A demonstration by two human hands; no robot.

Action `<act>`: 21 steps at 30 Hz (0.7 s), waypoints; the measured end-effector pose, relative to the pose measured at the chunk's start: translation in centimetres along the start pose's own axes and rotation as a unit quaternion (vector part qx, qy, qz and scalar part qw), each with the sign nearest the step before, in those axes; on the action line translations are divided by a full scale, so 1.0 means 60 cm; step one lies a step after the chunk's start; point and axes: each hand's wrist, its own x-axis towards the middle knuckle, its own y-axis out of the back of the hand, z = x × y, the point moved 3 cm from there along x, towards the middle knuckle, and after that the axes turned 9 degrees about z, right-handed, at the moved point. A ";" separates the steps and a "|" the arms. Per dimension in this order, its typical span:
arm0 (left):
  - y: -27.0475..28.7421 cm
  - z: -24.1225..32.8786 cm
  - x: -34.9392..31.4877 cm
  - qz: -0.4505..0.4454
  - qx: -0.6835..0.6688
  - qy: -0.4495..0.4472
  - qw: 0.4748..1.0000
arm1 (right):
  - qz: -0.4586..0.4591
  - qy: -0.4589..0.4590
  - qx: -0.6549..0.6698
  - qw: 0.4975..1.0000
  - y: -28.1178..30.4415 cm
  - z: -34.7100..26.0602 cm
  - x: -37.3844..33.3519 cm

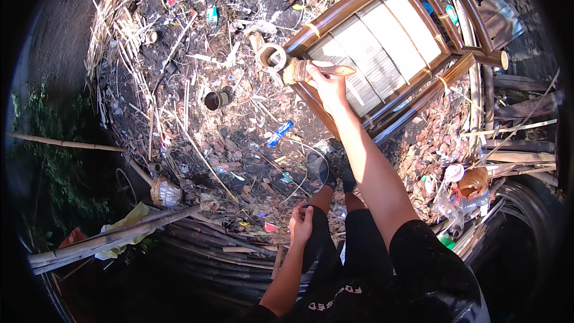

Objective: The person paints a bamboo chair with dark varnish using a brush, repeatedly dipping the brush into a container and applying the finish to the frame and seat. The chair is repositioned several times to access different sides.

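My right hand (pixel 327 88) is closed round the wooden handle of a wide paintbrush (pixel 335 70). The pale bristles are against or just over the frame of a bamboo chair (pixel 335 17), close to the hollow cut end of a thick pole; contact is hard to make out. Dark brown, glossy poles surround the chair's pale slatted panel (pixel 382 42), which lies partly under sunlight. My left hand (pixel 301 224) hangs beside my left thigh, its fingers loosely bent and apart, with nothing visible in it.
A dark tin can (pixel 216 100) is on the littered ground left of the chair. Dry leaves, bamboo splinters and a blue wrapper (pixel 280 134) lie around my feet. Long bamboo poles (pixel 113 239) run along the lower left. Plastic bags (pixel 469 194) and coiled dark strips (pixel 526 215) are at right.
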 end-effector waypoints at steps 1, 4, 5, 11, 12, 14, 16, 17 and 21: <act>-0.009 0.008 0.000 -0.011 0.045 -0.017 0.999 | -0.011 0.024 -0.014 1.000 -0.003 0.003 0.004; -0.042 -0.036 0.005 -0.034 0.068 -0.039 0.996 | 0.016 -0.093 -0.113 0.989 0.118 0.010 -0.048; -0.048 -0.031 0.006 -0.025 0.137 -0.096 0.986 | 0.063 -0.089 -0.310 0.944 0.188 -0.005 -0.059; -0.081 0.032 0.028 -0.051 0.183 -0.147 0.971 | 0.062 -0.159 -0.337 0.926 0.329 -0.043 -0.080; -0.079 0.037 0.029 -0.056 0.192 -0.148 0.969 | 0.040 -0.177 -0.384 0.905 0.352 -0.040 -0.091; -0.075 0.032 0.037 -0.047 0.163 -0.171 0.971 | -0.031 -0.185 -0.447 0.874 0.408 -0.045 -0.114; -0.078 0.014 0.047 -0.041 0.140 -0.140 0.979 | -0.044 -0.106 -0.496 0.861 0.405 -0.055 -0.130; -0.083 0.004 0.044 -0.033 0.129 -0.119 0.984 | -0.100 -0.059 -0.524 0.844 0.373 -0.072 -0.129; -0.095 0.001 0.037 -0.030 0.110 -0.060 0.992 | -0.368 -0.003 -0.558 0.744 0.275 -0.094 -0.122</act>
